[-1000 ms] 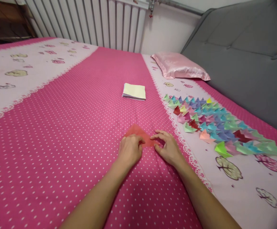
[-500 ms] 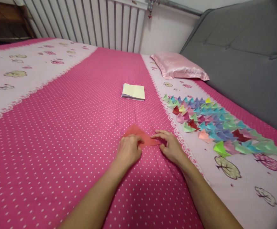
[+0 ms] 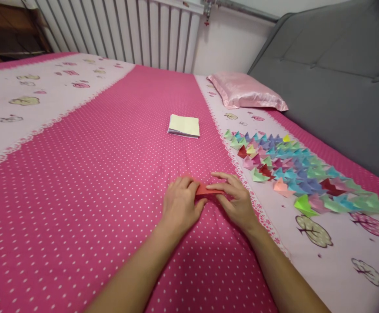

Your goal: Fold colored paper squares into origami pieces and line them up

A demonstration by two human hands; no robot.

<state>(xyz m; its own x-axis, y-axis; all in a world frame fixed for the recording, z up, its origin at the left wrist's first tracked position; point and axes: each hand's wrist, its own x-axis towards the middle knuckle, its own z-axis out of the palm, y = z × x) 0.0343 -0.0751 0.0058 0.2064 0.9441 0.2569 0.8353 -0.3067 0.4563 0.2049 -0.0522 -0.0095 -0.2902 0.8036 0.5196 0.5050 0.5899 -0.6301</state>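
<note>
A piece of red paper lies on the pink dotted bedspread between my hands, now a narrow strip in view. My left hand is closed on its left part, with the fingers bent over the top and the thumb at the near edge. My right hand pinches the right end, index and middle fingers above and thumb below. Part of the paper is hidden under the left fingers. Beyond the hands sits a stack of square paper sheets, pale yellow on top.
Several rows of small folded paper boats in many colours stand on the bed at right. A pink satin pillow lies behind them, beside a grey padded headboard. A white radiator runs along the far wall.
The red paper showed as a wide triangular shape and now looks like a narrow strip. My left hand has moved slightly right, its thumb coming to the paper's near edge.
</note>
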